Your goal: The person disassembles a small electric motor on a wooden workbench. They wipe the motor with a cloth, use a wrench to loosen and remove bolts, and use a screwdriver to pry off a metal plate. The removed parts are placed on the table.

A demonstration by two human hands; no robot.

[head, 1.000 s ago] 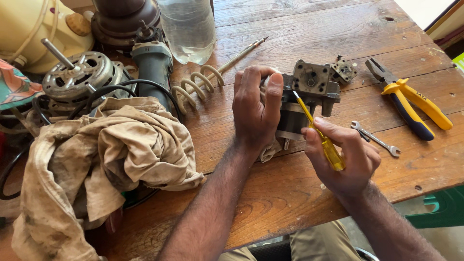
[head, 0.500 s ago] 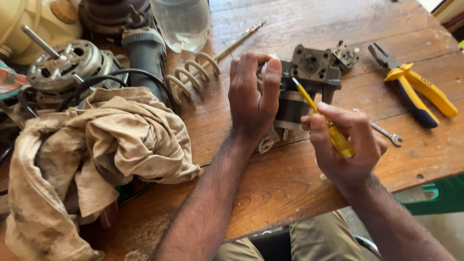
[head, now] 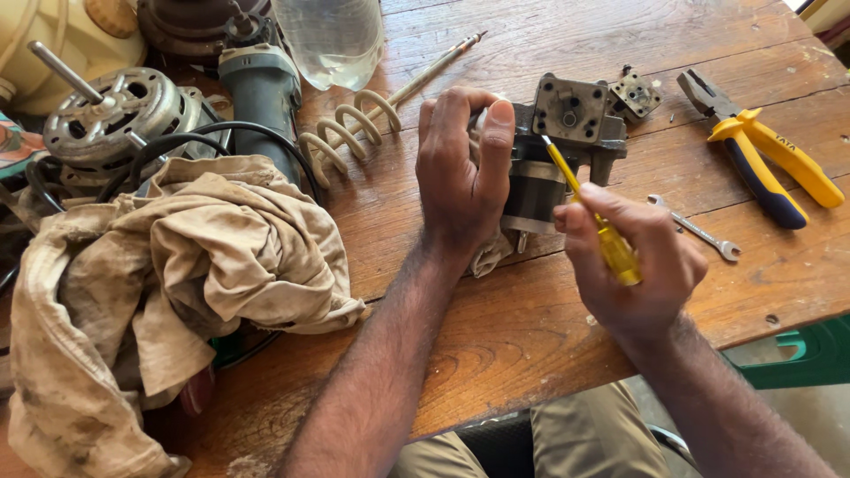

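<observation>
A small grey motor (head: 556, 155) with a square end plate lies on the wooden table (head: 496, 327). My left hand (head: 462, 173) wraps around its left side, with a scrap of cloth under the palm. A yellow-handled screwdriver (head: 595, 226) sits in my right hand (head: 633, 261), its tip touching the motor's end plate. A loose square metal plate (head: 636, 93) lies just right of the motor.
Yellow-and-blue pliers (head: 766, 155) and a small spanner (head: 695, 228) lie to the right. A dirty beige cloth (head: 168, 283) covers the left. Behind it are a fan motor (head: 111, 111), an angle grinder (head: 261, 88), a coil spring (head: 350, 128), a clear bottle (head: 332, 35) and a long rod (head: 438, 64).
The view has shifted slightly. My right hand has moved the screwdriver a little closer to the motor; my left hand keeps its hold.
</observation>
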